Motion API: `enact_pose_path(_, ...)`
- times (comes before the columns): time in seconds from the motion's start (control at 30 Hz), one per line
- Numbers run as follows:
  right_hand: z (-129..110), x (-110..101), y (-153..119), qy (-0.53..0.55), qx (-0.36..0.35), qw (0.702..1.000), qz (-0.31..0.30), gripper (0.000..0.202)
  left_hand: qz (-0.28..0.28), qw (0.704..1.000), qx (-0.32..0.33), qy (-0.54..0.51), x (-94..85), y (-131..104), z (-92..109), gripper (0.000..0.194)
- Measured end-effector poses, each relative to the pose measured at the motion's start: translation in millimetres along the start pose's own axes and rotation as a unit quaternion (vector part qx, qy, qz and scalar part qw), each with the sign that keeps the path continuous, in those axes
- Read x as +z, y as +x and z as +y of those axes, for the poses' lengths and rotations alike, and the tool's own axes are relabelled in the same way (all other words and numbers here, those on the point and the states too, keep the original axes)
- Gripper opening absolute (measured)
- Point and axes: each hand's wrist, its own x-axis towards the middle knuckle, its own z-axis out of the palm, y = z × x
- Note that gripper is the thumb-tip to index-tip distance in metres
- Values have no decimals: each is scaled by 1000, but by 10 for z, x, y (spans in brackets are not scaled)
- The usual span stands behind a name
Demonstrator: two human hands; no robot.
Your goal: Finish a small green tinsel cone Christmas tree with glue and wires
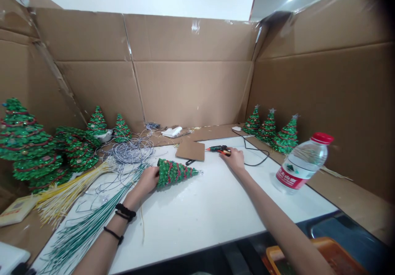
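My left hand (pixel 149 179) is closed round the base of a small green Christmas tree (pixel 175 173), which lies on its side with its silver tip pointing right. Red garland winds round this tree. Further right, my right hand (pixel 233 158) is closed on the handle of a glue gun (pixel 218 148). The gun's orange nozzle points left, towards a square piece of brown cardboard (pixel 191 150) on the white board (pixel 203 213). A dark cord runs from behind the gun to the right.
Bundles of green wires (pixel 92 217) and yellow-white wires (pixel 74 188) lie at left, beside a tangled coil of grey wire (pixel 131 149). Decorated trees (pixel 29 143) stand at left and more trees (pixel 285 135) at right. A water bottle (pixel 300 164) stands near the right edge. Cardboard walls (pixel 191 81) enclose the table.
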Motion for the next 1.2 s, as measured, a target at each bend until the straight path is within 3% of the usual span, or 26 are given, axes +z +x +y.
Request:
enact_pose_path(0.23,-23,-34,10,27,-4,999,23,55,17,1000,19,-3,28,0,-29,19)
enact_pose_path(0.37,-224,-191,-16,182,-60,978,81,60,25,999,12,-41,41,6,-34,18)
enact_pose_path(0.43,-390,-270,-81,287,-88,954,19,51,25,998,12,-53,47,13,-34,18)
enact_pose_path(0.5,-564,-334,-184,342,-132,926,-88,35,26,998,12,-58,53,18,-32,18)
enact_pose_path(0.7,-861,-463,-476,304,-257,866,-303,17,36,997,10,-64,68,13,-35,18)
enact_pose_path(0.97,-848,-373,-503,305,-290,850,-316,15,39,996,19,-74,72,10,-47,18)
enact_pose_path(1.2,-884,-350,-552,294,-302,860,-289,12,39,994,27,-95,76,14,-46,16)
